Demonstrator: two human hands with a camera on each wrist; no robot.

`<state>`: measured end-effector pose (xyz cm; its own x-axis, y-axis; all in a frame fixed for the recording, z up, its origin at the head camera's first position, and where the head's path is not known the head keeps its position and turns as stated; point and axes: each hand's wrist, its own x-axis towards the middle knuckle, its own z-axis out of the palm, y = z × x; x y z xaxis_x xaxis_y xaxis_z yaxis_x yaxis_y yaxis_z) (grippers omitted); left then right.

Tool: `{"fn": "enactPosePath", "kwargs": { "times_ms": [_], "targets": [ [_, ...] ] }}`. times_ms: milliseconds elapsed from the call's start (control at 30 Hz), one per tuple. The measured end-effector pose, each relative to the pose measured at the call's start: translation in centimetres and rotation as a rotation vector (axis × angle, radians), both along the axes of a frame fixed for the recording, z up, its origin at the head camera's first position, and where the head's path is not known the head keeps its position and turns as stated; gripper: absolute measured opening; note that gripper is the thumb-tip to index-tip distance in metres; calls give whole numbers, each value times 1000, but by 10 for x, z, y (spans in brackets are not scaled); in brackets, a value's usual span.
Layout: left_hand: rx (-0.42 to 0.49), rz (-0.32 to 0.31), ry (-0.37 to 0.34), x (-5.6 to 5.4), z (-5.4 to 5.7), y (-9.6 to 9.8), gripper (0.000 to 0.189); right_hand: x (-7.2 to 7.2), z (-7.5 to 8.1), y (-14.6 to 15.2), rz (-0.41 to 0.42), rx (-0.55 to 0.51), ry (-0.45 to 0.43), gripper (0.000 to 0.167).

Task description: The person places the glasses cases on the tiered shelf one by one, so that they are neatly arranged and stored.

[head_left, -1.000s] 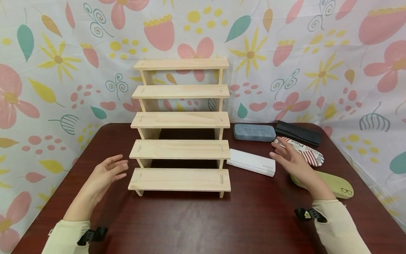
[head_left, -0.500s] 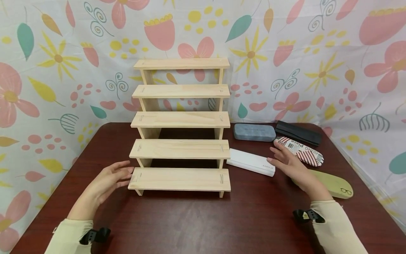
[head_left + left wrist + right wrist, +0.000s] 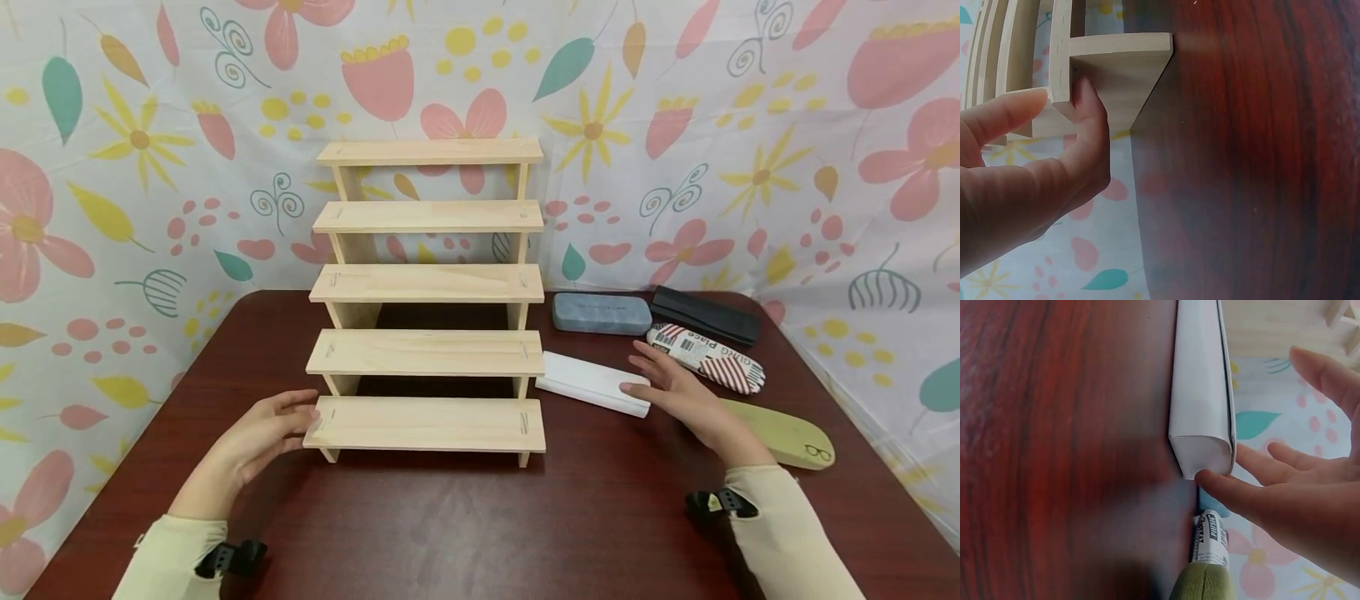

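A stepped wooden display shelf point(image 3: 427, 423) with several pale boards stands on the dark red table. My left hand point(image 3: 258, 437) pinches the left end of its lowest board; in the left wrist view the thumb point(image 3: 1025, 107) lies at the upper side and a finger point(image 3: 1090, 115) reaches under the board point(image 3: 1060, 56). On the right, my right hand point(image 3: 690, 408) hovers with spread fingers over the near end of a white glasses case point(image 3: 585, 380). Seen from the right wrist, a fingertip point(image 3: 1210, 480) is right at the end of that case point(image 3: 1200, 387), the thumb held apart above.
Behind the right hand lie a blue glasses case point(image 3: 602, 314), a black one point(image 3: 705, 315) and a printed one with red stripes point(image 3: 708, 358). A green case point(image 3: 783, 433) sits partly under the right forearm. Patterned cloth point(image 3: 480, 75) hangs behind the table.
My left hand has moved right and down onto the lowest board's end and now pinches it. The right hand has shifted left and lower, closer over the white glasses case.
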<state>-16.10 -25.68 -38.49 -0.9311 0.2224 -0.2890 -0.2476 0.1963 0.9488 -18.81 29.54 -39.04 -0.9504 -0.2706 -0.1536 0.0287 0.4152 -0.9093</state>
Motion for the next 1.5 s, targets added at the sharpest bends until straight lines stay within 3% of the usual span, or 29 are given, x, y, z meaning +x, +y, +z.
{"fn": "enactPosePath", "kwargs": {
  "times_ms": [367, 967, 1267, 1500],
  "targets": [
    [-28, -14, -19, 1, 0, 3, 65, -9, -8, -5, 41, 193, 0, 88],
    [-35, -20, -30, 0, -2, 4, 64, -15, -13, -1, 89, 360, 74, 81],
    [-43, -17, -34, 0, -1, 4, 64, -18, -15, 1, 58, 371, 127, 81],
    [-51, -17, -42, -1, -2, 4, 65, -15, -16, 7, 12, 320, 79, 80]
  ]
}}
